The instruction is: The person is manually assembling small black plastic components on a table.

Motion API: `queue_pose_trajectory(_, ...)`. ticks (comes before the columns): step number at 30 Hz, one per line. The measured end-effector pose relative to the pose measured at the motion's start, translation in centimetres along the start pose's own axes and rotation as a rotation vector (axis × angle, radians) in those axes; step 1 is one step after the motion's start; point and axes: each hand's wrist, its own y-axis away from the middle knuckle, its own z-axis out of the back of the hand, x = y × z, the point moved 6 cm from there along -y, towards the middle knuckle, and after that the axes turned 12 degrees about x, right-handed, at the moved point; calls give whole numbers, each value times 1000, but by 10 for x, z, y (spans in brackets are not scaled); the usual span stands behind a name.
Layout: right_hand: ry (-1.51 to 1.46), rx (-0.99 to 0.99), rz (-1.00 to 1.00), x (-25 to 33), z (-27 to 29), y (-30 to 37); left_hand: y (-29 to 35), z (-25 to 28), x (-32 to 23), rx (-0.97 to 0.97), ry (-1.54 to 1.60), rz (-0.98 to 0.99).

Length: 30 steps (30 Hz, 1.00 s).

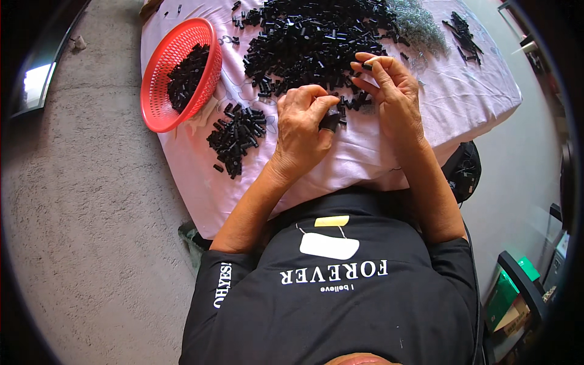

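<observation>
My right hand [398,97] pinches a small black plastic tube [367,67] between thumb and fingertips, above the cloth. Beside it, my left hand [301,125] is closed, its thumb pressed to the curled fingers. A dark piece [330,118] shows at that hand's inner side; whether it is held or worn on a finger I cannot tell. Beyond both hands spreads a large heap of black plastic pieces [310,45]. A few loose ones lie between the hands. Left of my left wrist is a smaller pile of black tubes [236,137].
A red plastic basket [151,91], tilted, holds more black pieces at the left. Thin silvery springs [420,27] are heaped at the far right, with longer black parts [465,38] past them. Pink cloth [474,91] covers the table; a black bag-like object [465,170] is below its right edge.
</observation>
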Motion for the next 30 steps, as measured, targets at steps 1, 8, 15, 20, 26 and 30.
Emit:
queue_pose_trajectory(1,-21,14,-14,-1,-2,0,2,0,3,-1,-1,1)
queue_pose_trajectory(8,-197,135,-95,-7,-6,0,12,5,17,-23,23,52)
queue_pose_trajectory(15,-357,134,-38,-7,5,-2,16,9,4,-3,3,47)
queue_pose_trajectory(20,-301,116,-77,-10,3,-1,23,9,13,3,5,81)
queue_pose_trajectory(26,-236,141,-93,-8,0,0,34,8,12,42,33,60)
queue_pose_trajectory(30,-222,143,-96,-9,-1,0,37,9,13,41,43,68)
